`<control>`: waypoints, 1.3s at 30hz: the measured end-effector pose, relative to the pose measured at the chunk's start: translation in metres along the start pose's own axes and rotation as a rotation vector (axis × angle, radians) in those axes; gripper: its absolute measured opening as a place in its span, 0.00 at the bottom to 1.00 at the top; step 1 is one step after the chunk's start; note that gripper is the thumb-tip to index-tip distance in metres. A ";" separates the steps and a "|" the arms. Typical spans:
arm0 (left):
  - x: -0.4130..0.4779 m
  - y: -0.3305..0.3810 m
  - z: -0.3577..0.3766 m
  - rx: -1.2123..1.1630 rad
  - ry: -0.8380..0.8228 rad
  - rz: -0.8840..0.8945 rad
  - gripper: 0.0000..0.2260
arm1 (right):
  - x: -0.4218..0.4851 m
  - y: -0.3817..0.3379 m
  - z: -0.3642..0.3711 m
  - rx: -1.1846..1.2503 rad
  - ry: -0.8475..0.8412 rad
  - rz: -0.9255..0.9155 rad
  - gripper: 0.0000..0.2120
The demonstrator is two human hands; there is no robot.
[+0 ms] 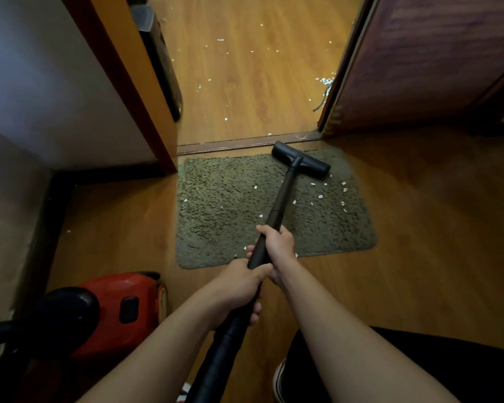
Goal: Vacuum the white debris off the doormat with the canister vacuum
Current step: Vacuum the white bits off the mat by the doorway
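No lettering, brand or number can be read, not even on the red canister vacuum (pixel 111 301).

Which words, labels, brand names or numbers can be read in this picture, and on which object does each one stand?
None: no word, number or sign can be read in this picture.
Red canister vacuum: no legible brand or label; this corner is dark and blurred.
Black wand, floor head and doormat: no writing shows.
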State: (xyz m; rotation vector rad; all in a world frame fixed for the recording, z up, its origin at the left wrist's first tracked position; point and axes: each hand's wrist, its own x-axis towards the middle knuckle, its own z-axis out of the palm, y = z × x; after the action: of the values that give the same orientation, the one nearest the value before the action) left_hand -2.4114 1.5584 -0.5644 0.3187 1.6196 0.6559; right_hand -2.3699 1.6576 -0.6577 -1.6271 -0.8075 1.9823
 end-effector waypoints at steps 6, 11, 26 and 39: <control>0.007 0.009 0.008 0.026 -0.017 0.002 0.11 | 0.007 -0.009 -0.011 0.022 0.044 0.005 0.06; -0.010 -0.002 0.009 0.064 -0.045 0.001 0.10 | -0.008 0.005 -0.018 0.031 0.072 0.014 0.06; -0.088 -0.062 0.016 0.145 -0.078 -0.061 0.10 | -0.101 0.060 -0.038 0.060 0.089 0.072 0.10; -0.107 -0.076 0.030 0.157 -0.085 -0.077 0.07 | -0.127 0.071 -0.054 0.080 0.089 0.064 0.10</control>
State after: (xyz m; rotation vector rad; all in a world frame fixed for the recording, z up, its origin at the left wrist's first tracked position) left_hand -2.3524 1.4444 -0.5228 0.3916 1.5971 0.4516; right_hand -2.2896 1.5295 -0.6229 -1.7002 -0.6428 1.9443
